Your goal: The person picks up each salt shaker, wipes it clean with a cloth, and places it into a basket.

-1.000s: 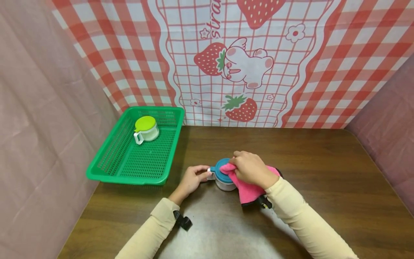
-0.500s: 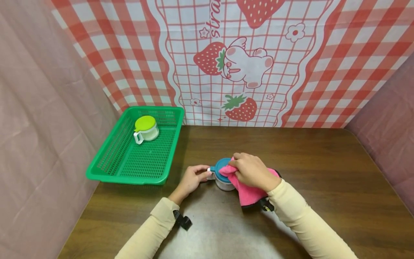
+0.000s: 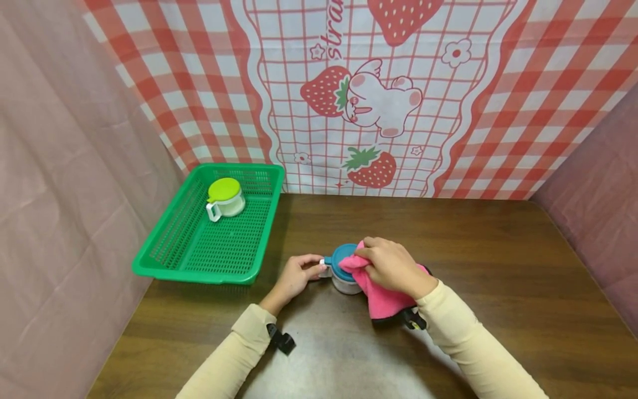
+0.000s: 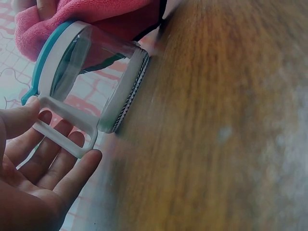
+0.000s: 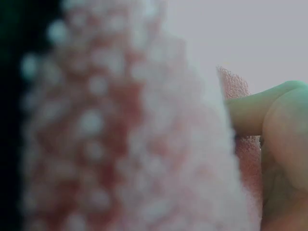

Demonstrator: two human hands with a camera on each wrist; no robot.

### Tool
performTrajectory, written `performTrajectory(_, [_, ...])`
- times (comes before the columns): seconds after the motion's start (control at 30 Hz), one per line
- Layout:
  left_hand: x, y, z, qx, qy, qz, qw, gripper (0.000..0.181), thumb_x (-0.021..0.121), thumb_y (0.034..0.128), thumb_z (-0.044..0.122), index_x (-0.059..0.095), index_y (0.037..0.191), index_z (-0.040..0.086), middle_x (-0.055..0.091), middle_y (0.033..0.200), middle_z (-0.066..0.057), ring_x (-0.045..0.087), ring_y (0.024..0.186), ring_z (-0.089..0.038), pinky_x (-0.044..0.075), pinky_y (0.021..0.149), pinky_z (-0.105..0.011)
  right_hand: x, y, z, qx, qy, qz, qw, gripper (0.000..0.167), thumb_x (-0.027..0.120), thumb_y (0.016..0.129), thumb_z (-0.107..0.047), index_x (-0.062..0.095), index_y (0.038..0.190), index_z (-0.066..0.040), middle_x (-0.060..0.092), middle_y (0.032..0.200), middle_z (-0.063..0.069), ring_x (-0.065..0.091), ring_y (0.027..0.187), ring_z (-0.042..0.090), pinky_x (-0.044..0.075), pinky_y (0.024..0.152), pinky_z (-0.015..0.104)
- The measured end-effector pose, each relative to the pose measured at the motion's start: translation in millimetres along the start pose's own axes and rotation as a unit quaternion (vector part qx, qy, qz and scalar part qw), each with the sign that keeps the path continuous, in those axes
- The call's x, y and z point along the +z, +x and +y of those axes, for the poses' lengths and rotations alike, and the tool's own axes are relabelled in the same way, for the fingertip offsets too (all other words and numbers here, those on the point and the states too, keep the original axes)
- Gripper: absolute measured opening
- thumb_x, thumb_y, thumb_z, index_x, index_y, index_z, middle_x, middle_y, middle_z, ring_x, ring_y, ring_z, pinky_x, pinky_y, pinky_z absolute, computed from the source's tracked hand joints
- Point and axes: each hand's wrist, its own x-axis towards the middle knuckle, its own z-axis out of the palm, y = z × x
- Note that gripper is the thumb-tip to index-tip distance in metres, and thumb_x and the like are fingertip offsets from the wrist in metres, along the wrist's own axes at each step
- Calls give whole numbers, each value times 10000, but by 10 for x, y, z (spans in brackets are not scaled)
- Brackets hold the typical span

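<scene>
A clear seasoning jar (image 3: 346,286) with a blue lid (image 3: 343,258) and a white handle (image 4: 72,115) stands on the table. My left hand (image 3: 294,280) holds that handle, thumb on top and fingers curled through and under it in the left wrist view. A pink cloth (image 3: 384,299) with a dark edge is gripped in my right hand (image 3: 396,267), bunched against the right side of the lid. In the right wrist view the cloth (image 5: 139,134) blurs across most of the picture, hiding the jar; part of the right hand (image 5: 284,130) shows at the right edge.
A green plastic basket (image 3: 271,221) stands at the left on the wooden table (image 3: 478,266). Inside it sits a similar jar (image 3: 232,206) with a lime-green lid. A checked strawberry cloth (image 3: 299,133) hangs behind, and pinkish curtains (image 3: 75,166) flank the table.
My right hand has shifted slightly right and toward me with the cloth, over the lid's right side. The left hand and the jar have stayed in place.
</scene>
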Motion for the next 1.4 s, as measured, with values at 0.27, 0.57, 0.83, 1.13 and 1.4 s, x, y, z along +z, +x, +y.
performTrajectory(0.27, [-15, -4, -25, 28, 24, -67, 10000, 265, 667, 892, 38, 654, 1098, -129, 684, 1052, -296, 616, 791, -34, 596, 777, -390, 20, -55, 32, -11, 111, 144, 9998, 181, 654, 794, -8, 735, 888, -139, 545, 766, -35, 479, 684, 117, 417, 581, 263])
performTrajectory(0.57, [-16, -2, -18, 64, -68, -95, 9999, 268, 658, 893, 26, 643, 1104, -138, 678, 1058, -296, 621, 809, -40, 593, 793, -413, 27, -83, 63, -58, 135, 291, 9995, 144, 660, 783, -7, 727, 850, -115, 500, 731, -45, 449, 667, 110, 399, 582, 258])
performTrajectory(0.83, [-18, -23, -3, 96, -107, -108, 9998, 274, 654, 893, 24, 638, 1108, -145, 675, 1062, -301, 623, 810, -37, 594, 789, -407, 44, -103, 80, -36, 184, 373, 9991, 170, 640, 772, 2, 732, 851, -118, 488, 723, -52, 438, 654, 109, 390, 579, 256])
performTrajectory(1.13, [-13, -18, -21, 68, -110, -49, 9999, 256, 660, 890, 25, 651, 1090, -134, 686, 1040, -276, 613, 778, -10, 598, 774, -375, 57, -113, 84, 113, 291, 308, 9990, 161, 650, 783, -5, 738, 870, -108, 469, 720, -46, 419, 645, 105, 376, 589, 251])
performTrajectory(1.4, [-21, -17, -14, 62, -149, -118, 9998, 265, 659, 896, 36, 650, 1102, -131, 683, 1052, -280, 622, 800, -36, 593, 798, -391, 69, -121, 91, 129, 364, 392, 9985, 138, 662, 793, -15, 733, 871, -104, 518, 759, -23, 454, 663, 117, 410, 614, 272])
